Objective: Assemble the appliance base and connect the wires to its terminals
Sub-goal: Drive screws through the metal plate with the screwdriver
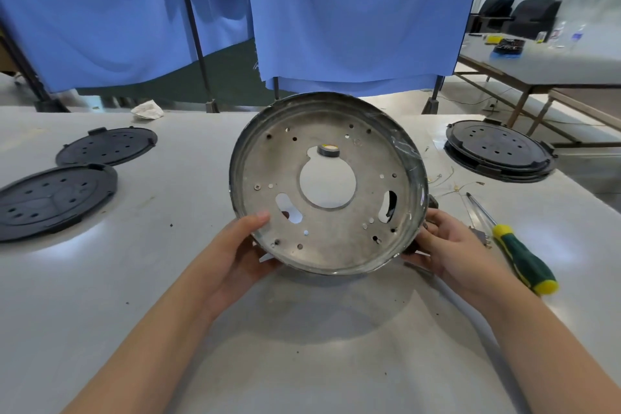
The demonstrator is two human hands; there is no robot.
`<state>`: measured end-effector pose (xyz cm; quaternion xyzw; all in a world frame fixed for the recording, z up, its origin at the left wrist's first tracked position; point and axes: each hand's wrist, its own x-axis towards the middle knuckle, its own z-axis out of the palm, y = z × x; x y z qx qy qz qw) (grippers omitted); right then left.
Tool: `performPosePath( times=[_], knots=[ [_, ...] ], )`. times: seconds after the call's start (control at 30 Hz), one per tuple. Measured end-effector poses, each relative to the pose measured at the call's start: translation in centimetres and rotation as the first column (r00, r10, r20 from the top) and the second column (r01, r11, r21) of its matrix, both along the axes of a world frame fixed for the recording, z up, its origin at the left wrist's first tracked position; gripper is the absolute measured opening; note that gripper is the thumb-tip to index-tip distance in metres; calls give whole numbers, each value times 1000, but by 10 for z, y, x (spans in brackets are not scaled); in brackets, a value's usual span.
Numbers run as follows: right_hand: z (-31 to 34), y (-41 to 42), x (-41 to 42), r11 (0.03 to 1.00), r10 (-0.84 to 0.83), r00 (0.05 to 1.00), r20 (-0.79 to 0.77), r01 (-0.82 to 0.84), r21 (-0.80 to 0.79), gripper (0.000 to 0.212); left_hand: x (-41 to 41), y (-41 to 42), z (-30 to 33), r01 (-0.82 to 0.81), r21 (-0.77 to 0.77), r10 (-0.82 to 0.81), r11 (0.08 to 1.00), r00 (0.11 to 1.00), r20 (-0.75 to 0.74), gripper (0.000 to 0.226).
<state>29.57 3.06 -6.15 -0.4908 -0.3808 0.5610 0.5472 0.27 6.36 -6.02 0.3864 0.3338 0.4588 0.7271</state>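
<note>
Both bare forearms reached forward from the lower corners and converged toward the middle. The left hand (240,250) was turned palm inward, its thumb laid flat over the near-left rim of the metal base plate (327,183) while the remaining fingers curled out of sight behind it. The right hand (452,245) met the plate's lower-right edge, palm facing left, fingers bent and tucked under and behind the rim. Together they held the plate tilted up off the table.
</note>
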Motion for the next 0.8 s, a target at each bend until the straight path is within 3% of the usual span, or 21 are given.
performPosePath(
  times=[0.07, 0.2, 0.37, 0.6, 0.77, 0.8],
  knots=[
    [3, -2, -3, 999, 46, 997, -58, -47, -14, 21, 1, 0, 2, -33, -20, 34, 999, 998, 60, 43],
    [6, -7, -9, 983, 165, 980, -112, -172, -58, 31, 2, 4, 5, 7, -16, -5, 1000, 989, 151, 86],
    [7, -9, -6, 962, 226, 958, -177, -248, -111, 55, 3, 10, 1, 64, 17, -66, 998, 975, 213, 73],
    [11, -12, 5, 907, 343, 935, -87, -354, -229, 40, 1, 13, -4, 95, -122, -62, 988, 965, 253, 83],
    [21, -10, 10, 902, 305, 952, 3, -288, -322, 17, -2, 14, -6, 15, -228, 40, 974, 971, 234, 75],
    [21, -8, 11, 907, 261, 965, 24, -237, -349, 24, -3, 14, -7, 5, -235, 50, 972, 972, 231, 69]
  ],
)
